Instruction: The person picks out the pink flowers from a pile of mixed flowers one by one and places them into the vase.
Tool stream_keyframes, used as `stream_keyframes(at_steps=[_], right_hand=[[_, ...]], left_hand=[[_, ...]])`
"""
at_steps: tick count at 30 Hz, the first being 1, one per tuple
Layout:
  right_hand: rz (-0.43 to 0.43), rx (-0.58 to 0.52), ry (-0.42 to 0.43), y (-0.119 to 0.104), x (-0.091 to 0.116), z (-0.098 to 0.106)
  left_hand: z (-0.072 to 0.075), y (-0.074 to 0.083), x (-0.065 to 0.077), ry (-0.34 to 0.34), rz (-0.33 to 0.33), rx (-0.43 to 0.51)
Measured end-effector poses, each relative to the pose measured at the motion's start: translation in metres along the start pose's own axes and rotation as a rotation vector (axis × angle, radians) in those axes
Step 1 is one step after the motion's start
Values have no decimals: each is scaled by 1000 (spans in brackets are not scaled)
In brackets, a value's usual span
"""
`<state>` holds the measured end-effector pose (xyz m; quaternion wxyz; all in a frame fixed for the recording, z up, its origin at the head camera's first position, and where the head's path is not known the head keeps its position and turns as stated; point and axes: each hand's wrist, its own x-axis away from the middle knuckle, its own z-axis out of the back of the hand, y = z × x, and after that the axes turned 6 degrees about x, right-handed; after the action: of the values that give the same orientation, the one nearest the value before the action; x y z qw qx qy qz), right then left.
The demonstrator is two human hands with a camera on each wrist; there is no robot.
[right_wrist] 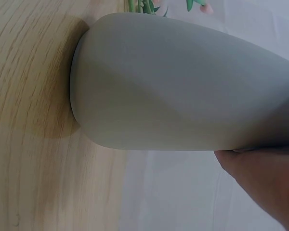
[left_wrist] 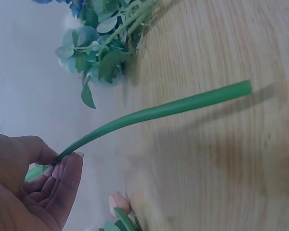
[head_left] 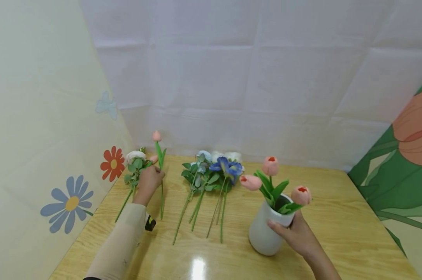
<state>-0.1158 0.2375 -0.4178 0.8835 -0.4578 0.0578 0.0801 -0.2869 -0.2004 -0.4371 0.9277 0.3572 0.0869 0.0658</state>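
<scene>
On the left of the head view, my left hand (head_left: 150,182) pinches the green stem of a pink tulip (head_left: 157,136), held upright with its bloom above the fingers. The left wrist view shows thumb and fingertips on the stem (left_wrist: 173,107), whose cut end points away over the wood. My right hand (head_left: 298,235) grips a pale grey vase (head_left: 265,233) near its rim, thumb across the front. Three pink tulips (head_left: 270,166) with green leaves lean outward from its mouth. In the right wrist view the vase (right_wrist: 173,91) fills the middle and its base appears to be on the table.
A white flower (head_left: 136,155) with leaves lies beside my left hand, a pink bloom by it. Blue flowers (head_left: 226,167) and pale ones lie mid-table (head_left: 323,249), stems toward me. A small black and yellow object (head_left: 150,223) shows by the left sleeve. White cloth (head_left: 204,77) hangs behind.
</scene>
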Motion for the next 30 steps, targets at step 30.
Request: stream_keyframes(at_steps=[30], right_hand=[[54, 4, 17, 3, -1, -2]], left_hand=[[5, 35, 30, 12, -53, 179]])
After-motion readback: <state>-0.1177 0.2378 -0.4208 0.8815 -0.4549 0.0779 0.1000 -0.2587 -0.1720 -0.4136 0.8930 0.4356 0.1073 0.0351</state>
